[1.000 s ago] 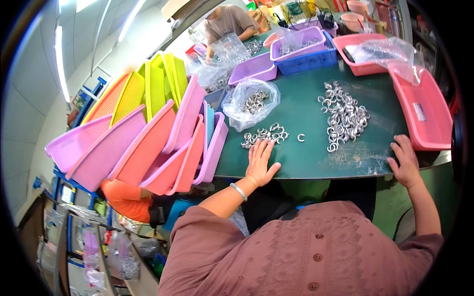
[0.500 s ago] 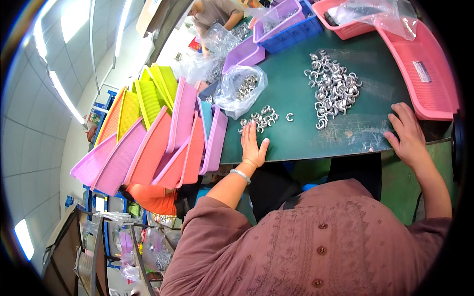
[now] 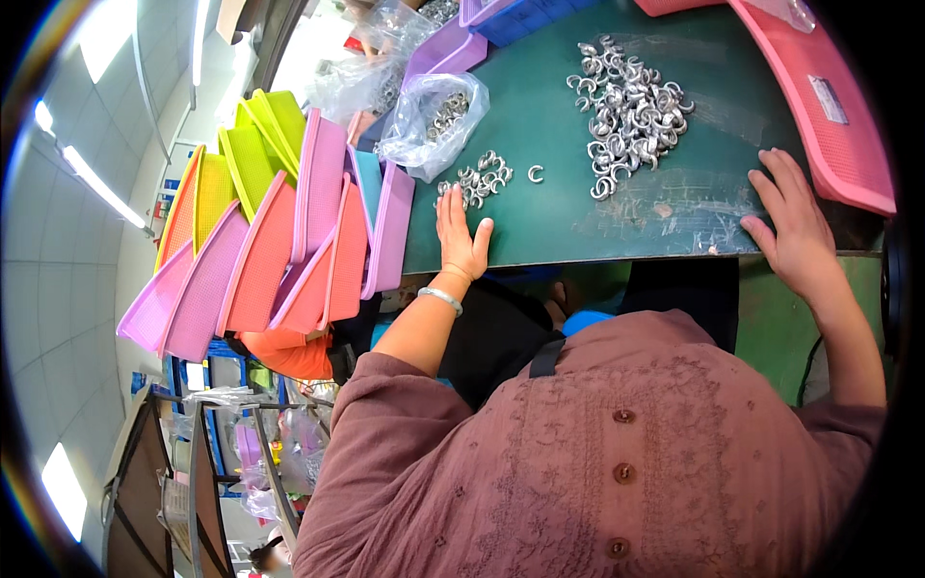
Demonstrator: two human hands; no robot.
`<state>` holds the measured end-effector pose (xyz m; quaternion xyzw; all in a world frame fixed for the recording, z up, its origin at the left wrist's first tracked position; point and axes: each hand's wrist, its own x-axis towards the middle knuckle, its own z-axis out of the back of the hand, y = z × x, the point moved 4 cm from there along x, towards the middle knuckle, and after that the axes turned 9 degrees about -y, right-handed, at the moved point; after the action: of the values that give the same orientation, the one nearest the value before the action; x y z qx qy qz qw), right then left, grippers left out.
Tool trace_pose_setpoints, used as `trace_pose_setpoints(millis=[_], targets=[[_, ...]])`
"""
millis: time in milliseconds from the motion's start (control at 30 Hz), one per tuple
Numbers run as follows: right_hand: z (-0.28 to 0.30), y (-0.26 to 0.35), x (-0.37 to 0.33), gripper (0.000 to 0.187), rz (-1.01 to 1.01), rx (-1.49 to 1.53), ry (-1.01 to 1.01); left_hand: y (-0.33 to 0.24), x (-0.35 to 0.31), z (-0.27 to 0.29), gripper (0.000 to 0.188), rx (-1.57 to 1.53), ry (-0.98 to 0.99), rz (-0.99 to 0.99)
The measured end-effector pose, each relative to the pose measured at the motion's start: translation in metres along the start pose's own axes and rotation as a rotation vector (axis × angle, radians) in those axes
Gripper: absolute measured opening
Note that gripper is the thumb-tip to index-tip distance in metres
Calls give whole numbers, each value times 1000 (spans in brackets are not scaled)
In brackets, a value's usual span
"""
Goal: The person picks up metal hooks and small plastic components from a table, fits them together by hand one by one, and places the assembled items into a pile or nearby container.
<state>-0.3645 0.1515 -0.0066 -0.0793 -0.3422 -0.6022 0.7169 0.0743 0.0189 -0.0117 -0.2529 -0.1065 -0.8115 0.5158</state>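
Note:
My left hand point(image 3: 463, 243) lies at the front edge of the green table point(image 3: 540, 223), fingers stretched out. Its fingertips reach a small group of silvery C-shaped metal pieces point(image 3: 487, 177). One single C-shaped piece point(image 3: 536, 173) lies apart, to the right of that group. Further right is a larger heap of the same shiny pieces point(image 3: 631, 114). My right hand point(image 3: 798, 229) rests at the table's right front part with fingers spread, holding nothing, near a pink tray. Behind the small group stands a clear plastic bag point(image 3: 424, 144) with more metal pieces in it.
The long pink tray point(image 3: 853, 159) lies along the right side. A blue crate point(image 3: 530, 17) and a purple basket point(image 3: 445, 53) stand at the back. Several coloured baskets point(image 3: 260, 260) lean stacked on the left. A person in orange point(image 3: 289, 353) is beyond them.
The view has shifted, so the table and its contents sit higher and slightly further left. Both hands keep their places on the table, and the metal pieces look unmoved.

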Motion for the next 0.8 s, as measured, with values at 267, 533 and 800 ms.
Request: trace_pose_setpoints(millis=[267,533,800], targets=[[2,5,4,43,-13,6,5,0,-1,1,70,-12,8,-7],[1,-2,3,42,41,43,-62,0,0,1,69,-58,-15,-51],[2,-4,8,33,63,80,-67,1,1,0,63,-102,-50,-89]])
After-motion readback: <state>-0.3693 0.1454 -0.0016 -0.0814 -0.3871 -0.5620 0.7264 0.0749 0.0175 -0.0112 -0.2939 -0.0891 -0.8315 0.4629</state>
